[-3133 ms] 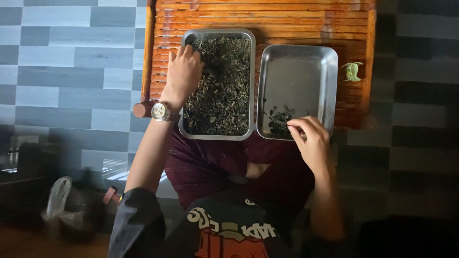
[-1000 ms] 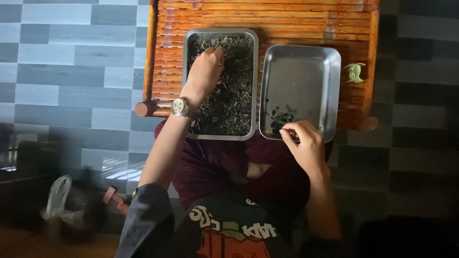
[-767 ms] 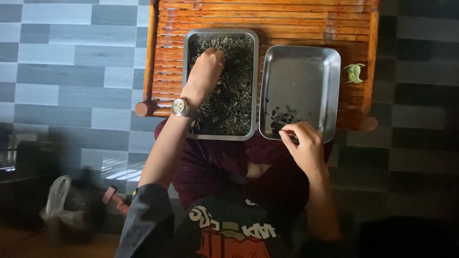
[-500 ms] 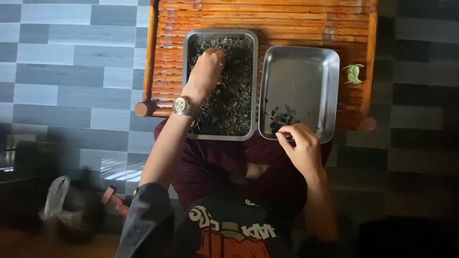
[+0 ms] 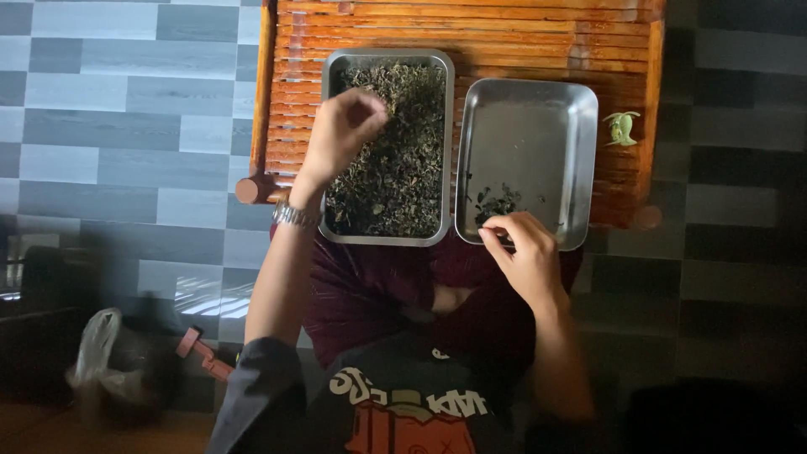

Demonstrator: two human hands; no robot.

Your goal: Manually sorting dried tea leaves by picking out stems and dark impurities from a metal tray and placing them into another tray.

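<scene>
Sorting in hand: left hand (image 5: 343,134), fingers pinched, above rectangular steel tray of dark dried leaves (image 5: 388,151); right hand (image 5: 523,252) pinched at near-empty steel tray (image 5: 530,134) on slatted wooden bench (image 5: 471,34); next pick demands a fine pinch

I saw what looked like a home. A low wooden slat table (image 5: 504,34) stood on a floor of grey tiles (image 5: 126,109). On the table sat two metal trays (image 5: 580,168). Left of the table, lower down, a plastic bag (image 5: 97,353) lay on the floor.
</scene>
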